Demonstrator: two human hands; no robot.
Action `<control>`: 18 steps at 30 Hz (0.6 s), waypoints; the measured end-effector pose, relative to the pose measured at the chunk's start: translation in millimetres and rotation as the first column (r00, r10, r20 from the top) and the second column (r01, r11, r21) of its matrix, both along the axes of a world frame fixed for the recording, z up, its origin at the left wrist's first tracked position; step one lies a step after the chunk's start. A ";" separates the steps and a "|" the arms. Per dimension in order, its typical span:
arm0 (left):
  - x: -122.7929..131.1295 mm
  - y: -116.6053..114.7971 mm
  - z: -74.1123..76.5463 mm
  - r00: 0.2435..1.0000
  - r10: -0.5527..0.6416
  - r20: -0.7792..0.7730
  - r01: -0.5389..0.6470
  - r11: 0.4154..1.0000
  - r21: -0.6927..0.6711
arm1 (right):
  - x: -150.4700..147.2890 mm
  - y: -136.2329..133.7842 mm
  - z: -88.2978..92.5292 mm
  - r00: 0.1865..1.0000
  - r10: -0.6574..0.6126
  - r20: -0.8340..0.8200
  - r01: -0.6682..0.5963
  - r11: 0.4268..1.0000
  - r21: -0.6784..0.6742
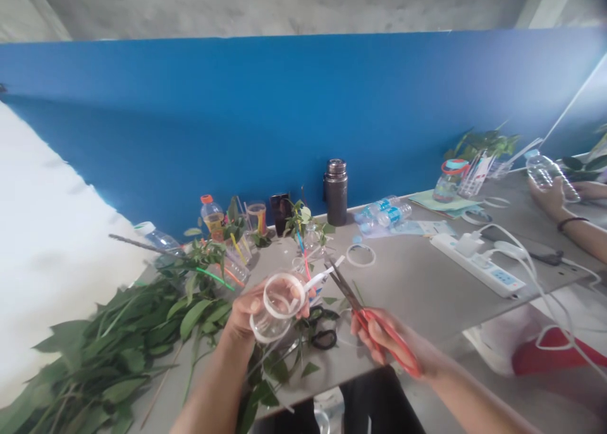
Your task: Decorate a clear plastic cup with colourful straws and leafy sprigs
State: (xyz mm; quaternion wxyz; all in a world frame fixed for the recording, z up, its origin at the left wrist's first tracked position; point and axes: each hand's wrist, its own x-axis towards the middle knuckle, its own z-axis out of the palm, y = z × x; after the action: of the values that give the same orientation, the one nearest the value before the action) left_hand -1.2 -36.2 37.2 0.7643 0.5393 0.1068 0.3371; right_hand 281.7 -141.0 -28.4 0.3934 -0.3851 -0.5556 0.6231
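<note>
My left hand (247, 307) is wrapped round a clear plastic bottle piece (271, 323) whose open rim is edged with white tape. A loose white strip (325, 274) sticks out from that rim toward the right. In my right hand (379, 336) are red-handled scissors (358, 307), their blades pointing up and left. The blade tips are close to the free end of the strip; whether they touch it I cannot tell. Below the bottle piece, black-handled scissors (324, 339) lie among cut leaves on the table.
Leafy branches (114, 352) cover the left side. A dark thermos (336, 193), a phone (281, 212) and bottles (393, 212) stand or lie along the blue partition. A power strip (477, 266) is at right, where another person's hands hold a bottle (550, 174).
</note>
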 end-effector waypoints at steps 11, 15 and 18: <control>-2.3 0.1 -4.6 0.996 -0.083 -0.011 0.083 0.997 -0.008 | -19.0 3.2 -12.2 0.990 -0.089 -0.106 0.089 0.996 -0.003; -1.5 0.8 -3.5 0.995 -0.097 0.028 0.097 0.995 0.017 | -6.6 -1.1 -9.5 0.976 -0.112 -0.186 0.109 0.994 -0.029; -1.6 1.2 -3.2 0.997 -0.057 0.056 0.057 0.998 -0.003 | 19.1 -1.0 -6.0 0.986 -0.145 -0.088 0.147 0.989 0.010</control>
State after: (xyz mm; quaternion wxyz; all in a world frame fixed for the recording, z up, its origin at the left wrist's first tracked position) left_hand -2.8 -35.0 34.0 0.7774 0.5310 0.0708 0.3297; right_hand 300.8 -142.0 -34.4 0.4648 -0.3941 -0.5133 0.6042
